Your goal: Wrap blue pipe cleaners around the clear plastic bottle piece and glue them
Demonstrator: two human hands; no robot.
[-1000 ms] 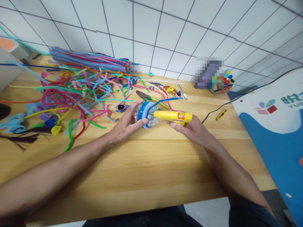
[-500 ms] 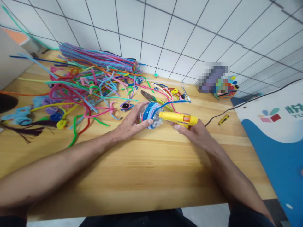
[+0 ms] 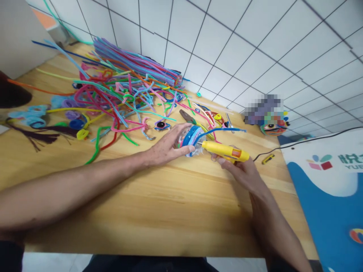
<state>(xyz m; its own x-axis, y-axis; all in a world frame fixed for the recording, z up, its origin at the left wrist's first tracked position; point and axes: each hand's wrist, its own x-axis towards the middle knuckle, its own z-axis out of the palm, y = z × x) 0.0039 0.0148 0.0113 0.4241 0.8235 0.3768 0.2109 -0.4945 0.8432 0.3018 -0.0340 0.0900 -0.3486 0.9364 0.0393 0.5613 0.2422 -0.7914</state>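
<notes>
On a pale wooden table (image 3: pixel 170 211) before a white tiled wall (image 3: pixel 227 49), grasps a clear container (image 3: pixel 195 138) wrapped in blue and pink pipe cleaners with the left hand (image 3: pixel 167 147), half open and curved around it. Closes the right hand (image 3: pixel 241 166) around a yellow glue gun (image 3: pixel 224 150), between three and four o'clock of the container; cannot tell whether touching at the nozzle. Sees pliers (image 3: pixel 187 117) near twelve, loose pipe cleaners (image 3: pixel 113 94) at ten, utility knife (image 3: pixel 268 159) at three.
</notes>
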